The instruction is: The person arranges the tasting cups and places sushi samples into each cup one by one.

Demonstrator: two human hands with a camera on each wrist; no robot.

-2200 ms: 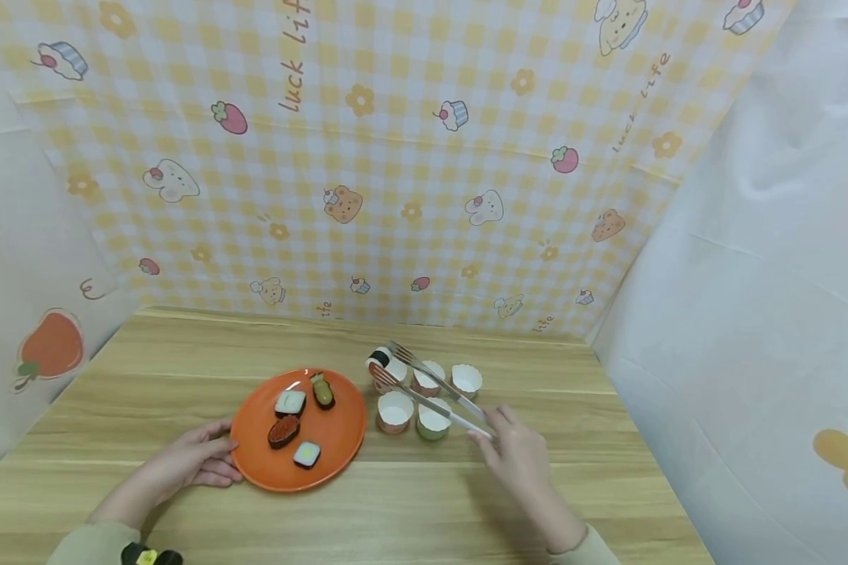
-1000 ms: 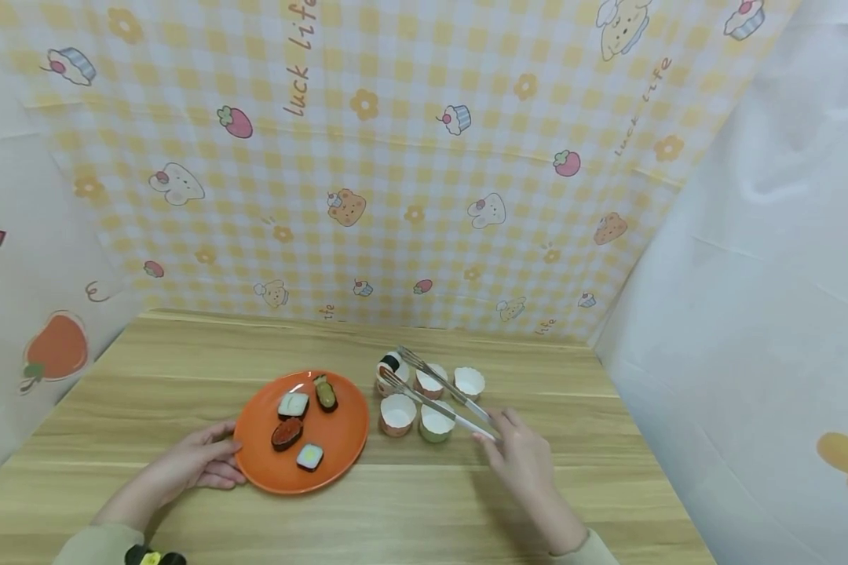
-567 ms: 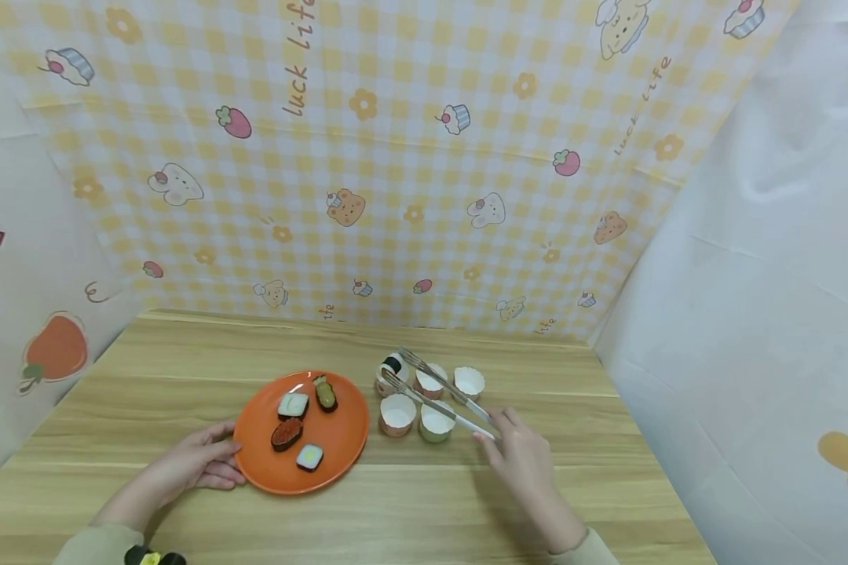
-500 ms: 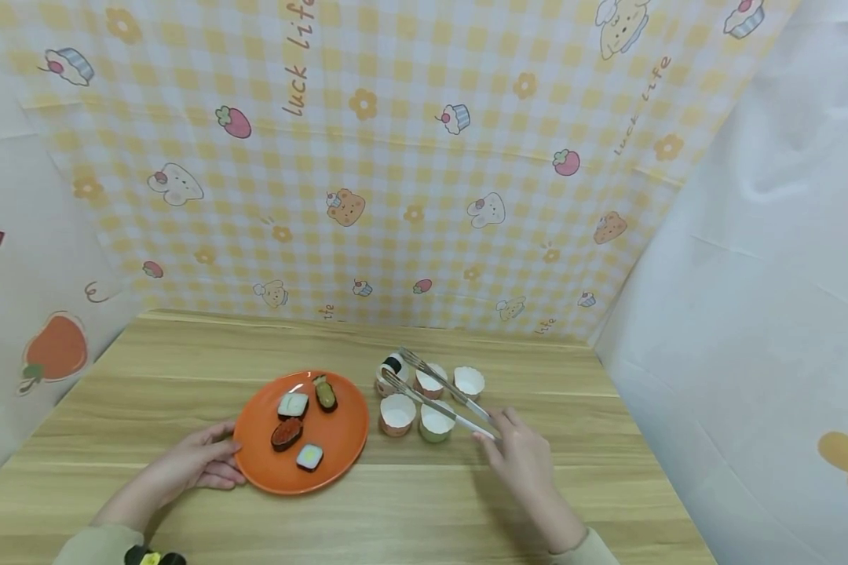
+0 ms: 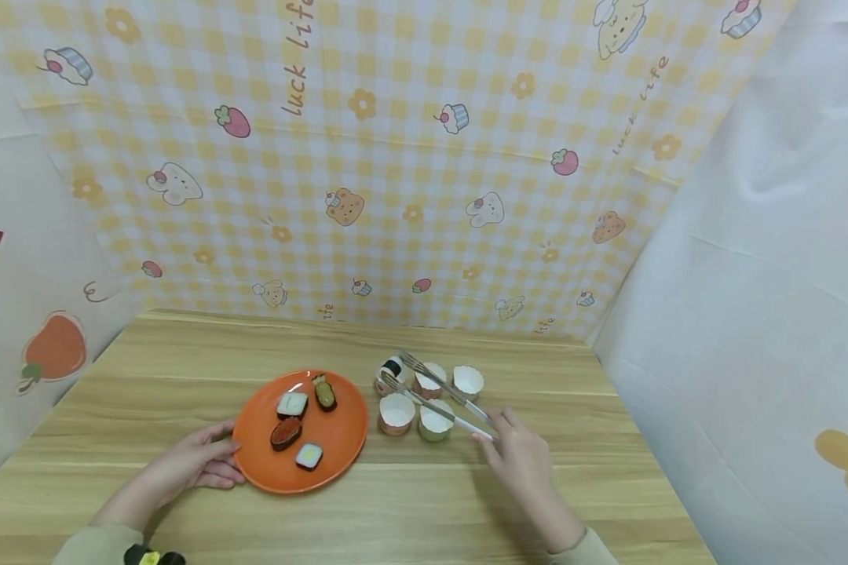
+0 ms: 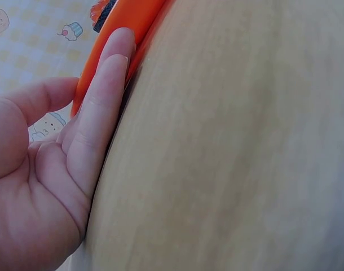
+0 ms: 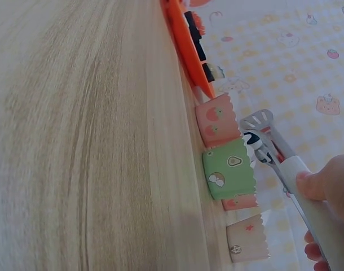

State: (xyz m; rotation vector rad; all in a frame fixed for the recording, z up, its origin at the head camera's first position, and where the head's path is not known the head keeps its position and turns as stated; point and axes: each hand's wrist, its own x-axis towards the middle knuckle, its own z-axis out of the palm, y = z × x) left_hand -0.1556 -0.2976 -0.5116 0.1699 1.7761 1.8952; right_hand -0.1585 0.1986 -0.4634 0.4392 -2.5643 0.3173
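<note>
My left hand (image 5: 196,461) holds the left rim of the orange plate (image 5: 339,439); in the left wrist view the thumb of the hand (image 6: 65,130) lies at the rim and its fingers run under the edge. Several sushi pieces, among them a red-topped one (image 5: 286,432), lie on the plate. My right hand (image 5: 519,455) grips metal tongs (image 5: 459,396), their ends apart around a white piece with a black band (image 5: 392,367) at the back-left paper cup (image 5: 384,386). Whether the tongs touch that piece, I cannot tell.
Other paper cups stand close together right of the plate: a front-left one (image 5: 396,416), a green one (image 5: 434,424), one under the tongs and one at the back right (image 5: 469,380). A patterned cloth (image 5: 410,157) hangs behind the wooden table (image 5: 424,502).
Since the earliest frame the banded piece and the tong ends have moved slightly right and down, to the back-left cup. The tong ends stand a little wider apart. The left hand keeps its hold.
</note>
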